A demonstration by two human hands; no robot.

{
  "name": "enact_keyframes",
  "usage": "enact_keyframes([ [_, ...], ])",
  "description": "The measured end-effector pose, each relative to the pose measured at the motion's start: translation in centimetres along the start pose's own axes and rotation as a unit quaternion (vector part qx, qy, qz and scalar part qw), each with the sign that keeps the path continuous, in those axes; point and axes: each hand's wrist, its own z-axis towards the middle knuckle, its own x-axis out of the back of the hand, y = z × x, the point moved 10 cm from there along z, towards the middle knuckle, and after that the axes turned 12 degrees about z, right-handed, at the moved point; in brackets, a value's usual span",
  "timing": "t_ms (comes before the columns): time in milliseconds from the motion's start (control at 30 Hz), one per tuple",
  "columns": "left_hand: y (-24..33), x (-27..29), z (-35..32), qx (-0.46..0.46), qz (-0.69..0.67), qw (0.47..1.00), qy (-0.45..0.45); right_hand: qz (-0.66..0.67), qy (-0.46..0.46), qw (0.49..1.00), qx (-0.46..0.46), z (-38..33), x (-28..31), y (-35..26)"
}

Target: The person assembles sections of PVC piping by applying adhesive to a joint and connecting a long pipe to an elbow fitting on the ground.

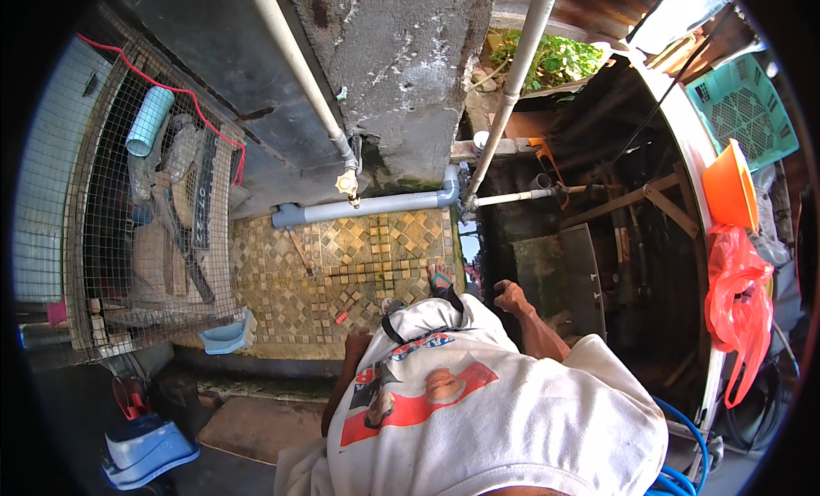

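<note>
My right hand (511, 298) hangs past the front of my white shirt with its fingers curled in, and nothing shows in it. Below it is the dark gap beside the tiled floor (329, 282). My left hand (357, 342) is low at my other side, in shadow and partly behind the shirt, so its fingers cannot be made out. A small red object (343, 316) lies on the tiles just beyond it. One of my feet in a flip-flop (440, 278) stands near the tiles' right edge. Neither hand touches the tap (348, 185) on the pipe ahead.
A grey pipe (367, 208) runs along the wall's foot. At left stands a wire-mesh cage (162, 214), with a blue plastic trough (229, 335) at its corner. An orange basin (730, 188), red plastic bag (739, 299) and green crate (743, 111) are at right.
</note>
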Motion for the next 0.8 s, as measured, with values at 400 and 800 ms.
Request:
enact_keyframes([
  [400,2.3,0.5,-0.3,-0.006,0.031,1.0,0.003,0.053,-0.054,0.994,-0.081,-1.9,0.3,-0.7],
  [800,0.1,-2.2,2.1,-0.02,-0.006,0.999,0.038,0.119,-0.068,0.986,-0.1,-1.5,-0.1,0.7],
])
